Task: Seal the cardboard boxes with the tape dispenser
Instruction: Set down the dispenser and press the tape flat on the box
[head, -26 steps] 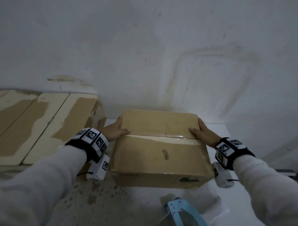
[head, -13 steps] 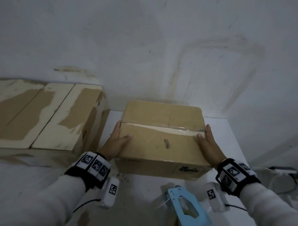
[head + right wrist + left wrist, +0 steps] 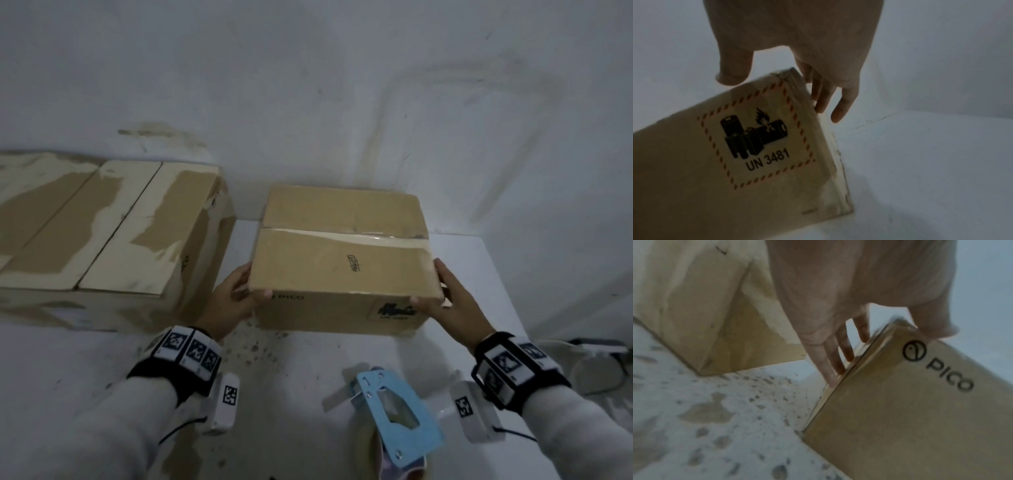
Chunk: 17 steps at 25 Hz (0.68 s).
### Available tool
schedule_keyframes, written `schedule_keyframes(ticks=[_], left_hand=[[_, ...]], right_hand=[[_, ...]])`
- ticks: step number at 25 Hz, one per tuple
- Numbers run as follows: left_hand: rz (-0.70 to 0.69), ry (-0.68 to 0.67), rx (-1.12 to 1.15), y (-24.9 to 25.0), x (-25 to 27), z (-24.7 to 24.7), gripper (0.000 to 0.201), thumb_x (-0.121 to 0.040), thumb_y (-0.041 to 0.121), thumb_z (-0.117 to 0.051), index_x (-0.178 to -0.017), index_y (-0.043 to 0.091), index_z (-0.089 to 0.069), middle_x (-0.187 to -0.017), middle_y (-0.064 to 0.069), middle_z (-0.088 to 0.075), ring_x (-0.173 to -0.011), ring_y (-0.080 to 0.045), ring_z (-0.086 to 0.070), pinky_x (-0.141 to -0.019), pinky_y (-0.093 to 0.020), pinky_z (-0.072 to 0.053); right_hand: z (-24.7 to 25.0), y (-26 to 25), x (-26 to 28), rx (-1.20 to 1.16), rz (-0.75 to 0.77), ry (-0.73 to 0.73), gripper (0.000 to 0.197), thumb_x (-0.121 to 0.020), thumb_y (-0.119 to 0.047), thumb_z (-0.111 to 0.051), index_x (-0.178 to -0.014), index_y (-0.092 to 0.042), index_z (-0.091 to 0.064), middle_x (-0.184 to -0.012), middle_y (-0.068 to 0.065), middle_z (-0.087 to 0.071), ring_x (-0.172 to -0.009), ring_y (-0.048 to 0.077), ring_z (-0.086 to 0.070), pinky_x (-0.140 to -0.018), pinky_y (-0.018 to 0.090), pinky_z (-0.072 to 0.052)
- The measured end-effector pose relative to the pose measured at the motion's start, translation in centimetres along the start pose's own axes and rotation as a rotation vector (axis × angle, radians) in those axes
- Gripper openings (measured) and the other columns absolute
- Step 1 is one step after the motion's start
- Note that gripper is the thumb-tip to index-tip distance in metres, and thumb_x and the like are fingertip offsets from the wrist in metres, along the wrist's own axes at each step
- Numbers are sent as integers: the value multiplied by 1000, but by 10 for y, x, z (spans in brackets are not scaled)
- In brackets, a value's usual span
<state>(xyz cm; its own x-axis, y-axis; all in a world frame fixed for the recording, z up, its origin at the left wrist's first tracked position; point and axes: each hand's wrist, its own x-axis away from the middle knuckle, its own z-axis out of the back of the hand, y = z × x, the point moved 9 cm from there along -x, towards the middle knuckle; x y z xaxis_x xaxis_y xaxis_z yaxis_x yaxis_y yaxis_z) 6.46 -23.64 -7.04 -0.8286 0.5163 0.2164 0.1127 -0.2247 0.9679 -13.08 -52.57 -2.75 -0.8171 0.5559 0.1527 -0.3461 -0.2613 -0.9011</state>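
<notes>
A small brown cardboard box (image 3: 342, 263) sits on the white table (image 3: 479, 274), with a strip of clear tape (image 3: 346, 236) along its top seam. My left hand (image 3: 241, 291) lies against its near left corner, fingers (image 3: 838, 356) straight along the side and thumb on the top front edge. My right hand (image 3: 436, 294) mirrors it at the near right corner, fingers (image 3: 822, 97) straight beside the side wall. The box's front (image 3: 735, 170) carries a battery warning label. The blue tape dispenser (image 3: 397, 411) lies on the table in front of the box, between my wrists, untouched.
A larger cardboard box (image 3: 102, 233) with peeled patches on top stands at the left, close to the small box. A stained white wall (image 3: 342, 102) rises right behind both boxes. White cables (image 3: 599, 363) lie past the table's right edge.
The small box has come down onto the table. Both hands have slid from the sides at the taped seam toward me, to the near corners.
</notes>
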Motion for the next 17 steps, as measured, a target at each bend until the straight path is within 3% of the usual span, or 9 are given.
schedule_keyframes(ticks=[2, 3, 4, 6, 8, 10, 12, 14, 17], left_hand=[[-81, 8, -33, 0, 8, 1, 51, -73, 45, -72, -119, 40, -52, -99, 31, -67, -94, 12, -60, -72, -13, -55], [-95, 46, -16, -1, 8, 4, 56, -72, 43, -73, -124, 34, -54, -103, 25, -68, -95, 6, -62, -75, -11, -54], [-85, 95, 16, -3, 8, 6, 55, -78, 30, -72, -129, 23, -53, -108, 13, -67, -99, -3, -61, -77, -11, -54], [-32, 167, 81, -12, 8, 12, 48, -85, 8, -63, -131, 9, -51, -106, 1, -66, -102, -14, -57, -81, -16, -54], [32, 186, 158, -28, 8, 14, 42, -87, 8, -60, -128, 10, -53, -95, 7, -72, -101, -17, -57, -82, -22, -54], [105, 228, 227, -46, 9, 18, 41, -88, 14, -59, -128, 6, -55, -109, -5, -70, -104, -22, -57, -85, -28, -52], [120, 267, 304, -52, 11, 17, 40, -90, 16, -57, -127, 2, -55, -122, -15, -61, -109, -25, -57, -90, -33, -47], [109, 293, 360, -52, 11, 15, 32, -91, 18, -56, -120, 5, -56, -116, -17, -62, -104, -26, -59, -82, -32, -50], [93, 354, 389, -47, 13, 15, 9, -91, 14, -56, -91, 16, -48, -88, -11, -60, -76, -17, -58, -63, -23, -52]], right_hand=[[2, 6, 1, 14, 28, 3, 71, -78, -13, -72, -135, -33, -35, -104, -24, -49, -95, 6, -52, -78, 24, -44], [6, 10, -1, 3, 34, 47, 75, -76, -12, -75, -138, -29, -37, -105, -19, -51, -96, 10, -54, -77, 25, -45], [10, 15, -3, -11, 31, 100, 74, -73, -12, -77, -136, -26, -41, -105, -15, -54, -96, 13, -56, -75, 25, -47], [18, 30, -5, -55, 10, 187, 56, -70, -12, -80, -119, -20, -54, -99, -10, -60, -94, 20, -61, -71, 27, -50], [22, 47, -2, -125, -34, 223, 32, -73, -10, -77, -99, -18, -61, -92, -5, -65, -90, 25, -63, -66, 26, -54], [24, 57, 5, -215, -73, 223, 18, -78, -7, -72, -88, -20, -66, -87, 1, -68, -89, 27, -63, -64, 21, -59], [25, 65, 11, -290, -121, 233, 14, -82, -5, -67, -87, -19, -67, -88, 5, -69, -89, 26, -65, -69, 25, -59], [25, 67, 14, -333, -143, 238, 12, -85, -6, -63, -89, -18, -62, -91, 10, -68, -88, 24, -65, -76, 35, -56], [23, 65, 18, -373, -142, 267, 17, -88, -8, -60, -80, -18, -49, -86, 12, -66, -83, 22, -65, -74, 36, -52]])
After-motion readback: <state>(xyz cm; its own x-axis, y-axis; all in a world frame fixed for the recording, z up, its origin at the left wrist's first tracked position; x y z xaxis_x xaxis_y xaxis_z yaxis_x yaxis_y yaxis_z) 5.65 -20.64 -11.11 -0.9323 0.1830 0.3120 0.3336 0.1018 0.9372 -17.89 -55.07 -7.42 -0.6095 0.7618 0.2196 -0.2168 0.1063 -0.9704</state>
